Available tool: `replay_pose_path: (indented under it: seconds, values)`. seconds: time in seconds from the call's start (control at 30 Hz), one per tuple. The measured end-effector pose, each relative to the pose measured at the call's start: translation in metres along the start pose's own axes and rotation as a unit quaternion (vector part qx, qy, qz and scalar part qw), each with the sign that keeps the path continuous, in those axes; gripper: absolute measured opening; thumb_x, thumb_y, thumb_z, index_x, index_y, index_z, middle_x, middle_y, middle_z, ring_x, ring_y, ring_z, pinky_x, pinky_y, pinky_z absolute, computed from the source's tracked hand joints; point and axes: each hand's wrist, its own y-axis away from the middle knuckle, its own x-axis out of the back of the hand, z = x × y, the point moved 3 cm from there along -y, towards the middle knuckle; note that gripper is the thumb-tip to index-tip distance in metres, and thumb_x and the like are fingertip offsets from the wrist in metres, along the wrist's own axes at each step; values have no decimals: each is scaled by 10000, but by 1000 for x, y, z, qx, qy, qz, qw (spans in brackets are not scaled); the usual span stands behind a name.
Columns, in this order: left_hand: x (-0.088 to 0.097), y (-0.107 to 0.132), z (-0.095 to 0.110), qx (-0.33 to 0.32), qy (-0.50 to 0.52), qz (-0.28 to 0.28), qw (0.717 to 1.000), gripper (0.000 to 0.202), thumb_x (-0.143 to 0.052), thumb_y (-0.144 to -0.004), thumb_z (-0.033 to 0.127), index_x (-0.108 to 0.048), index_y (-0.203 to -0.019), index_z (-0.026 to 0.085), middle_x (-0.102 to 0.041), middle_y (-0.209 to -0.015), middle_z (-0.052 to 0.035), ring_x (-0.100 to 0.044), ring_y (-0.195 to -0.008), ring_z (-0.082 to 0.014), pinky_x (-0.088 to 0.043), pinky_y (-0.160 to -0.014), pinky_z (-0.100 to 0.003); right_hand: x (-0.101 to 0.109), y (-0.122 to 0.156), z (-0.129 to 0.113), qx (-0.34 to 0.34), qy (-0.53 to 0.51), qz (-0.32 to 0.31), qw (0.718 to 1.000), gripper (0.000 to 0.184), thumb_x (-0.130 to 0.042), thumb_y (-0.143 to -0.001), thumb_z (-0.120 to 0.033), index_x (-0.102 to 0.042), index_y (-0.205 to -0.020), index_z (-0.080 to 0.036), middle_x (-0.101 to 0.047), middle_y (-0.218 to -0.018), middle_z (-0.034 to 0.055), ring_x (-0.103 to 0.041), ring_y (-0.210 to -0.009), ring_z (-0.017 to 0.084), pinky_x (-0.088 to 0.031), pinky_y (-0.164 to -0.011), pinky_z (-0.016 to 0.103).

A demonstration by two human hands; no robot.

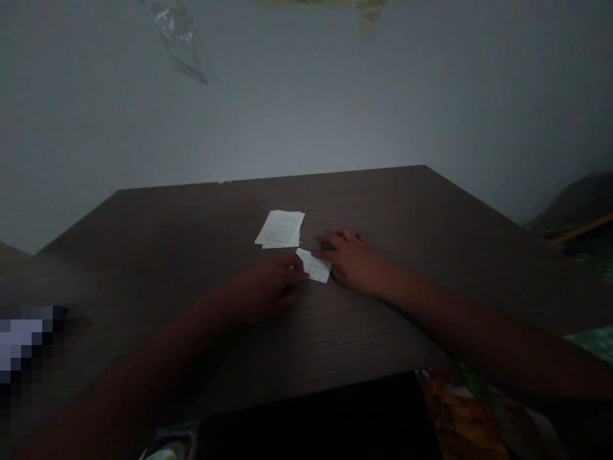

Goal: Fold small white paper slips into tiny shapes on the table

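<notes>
A small folded sheet of printed paper (pixel 317 268) lies on the brown table between my two hands. My left hand (pixel 275 284) pinches its left edge between thumb and curled fingers. From the other side, my right hand (pixel 353 259) rests with fingers stretched out, some of them over the paper's upper right part. Just beyond the hands sits a stack of printed sheets (pixel 281 229), its edges slightly out of line.
The brown table (pixel 191 230) meets a pale wall (pixel 306 102) at the back. A blurred-out object (pixel 23 338) is at the left edge. Clear plastic (pixel 182 41) hangs on the wall. Colourful fabric or bags (pixel 469 409) show below the table's front edge.
</notes>
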Motion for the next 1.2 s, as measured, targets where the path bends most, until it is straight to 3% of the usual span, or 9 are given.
replay_pose_path:
  seconds: [0.2, 0.33, 0.53, 0.8, 1.03, 1.2]
  values:
    - [-5, -5, -8, -31, 33, 44, 998, 367, -609, -942, 100, -777, -1257, 187, -701, -1409, -129, -687, -1295, -305, -524, -1191, -493, 1, 1, 3, 25, -36, 9, 999, 457, -599, -1034, -187, -728, -1468, -251, -582, -1622, 159, -494, -1438, 453, -508, -1069, 613]
    - [-12, -9, -16, -17, 35, 74, 996, 340, -565, -1008, 148, -778, -1273, 157, -712, -1338, -150, -706, -1226, -298, -555, -1128, -481, 4, 2, 5, 70, -64, 10, 995, 328, -631, -1039, -218, -795, -1323, -219, -706, -1435, 148, -576, -1346, 401, -497, -1092, 580]
    - [-16, -14, -20, 30, 6, 76, 997, 288, -544, -1080, 272, -815, -1032, 185, -723, -1115, -108, -710, -1014, -262, -581, -964, -425, 6, 4, 5, 134, -108, 6, 985, 177, -687, -1002, -230, -816, -1122, -218, -774, -1144, 113, -676, -1114, 303, -527, -1031, 487]
    - [-18, -16, -16, 53, -12, 107, 993, 167, -685, -1016, 278, -820, -1067, 192, -745, -1084, -93, -701, -1036, -269, -573, -995, -439, 7, 3, 0, 162, -143, 17, 976, 139, -684, -975, -190, -809, -1029, -215, -773, -1076, 98, -692, -1053, 288, -538, -1016, 471]
    - [-17, -23, -20, 74, -10, 110, 991, 175, -636, -1027, 215, -802, -985, 181, -733, -1004, -79, -690, -932, -233, -570, -923, -400, 8, 4, 0, 155, -146, 11, 977, 141, -694, -969, -197, -815, -1026, -242, -779, -1066, 89, -678, -1070, 298, -534, -1022, 486]
    - [-18, -23, -26, 71, -8, 109, 991, 192, -627, -1043, 261, -800, -1068, 183, -730, -1035, -98, -698, -965, -253, -575, -948, -429, 10, 6, 1, 163, -156, 0, 974, 185, -711, -959, -190, -811, -1111, -219, -784, -1159, 106, -679, -1129, 306, -526, -1059, 502]
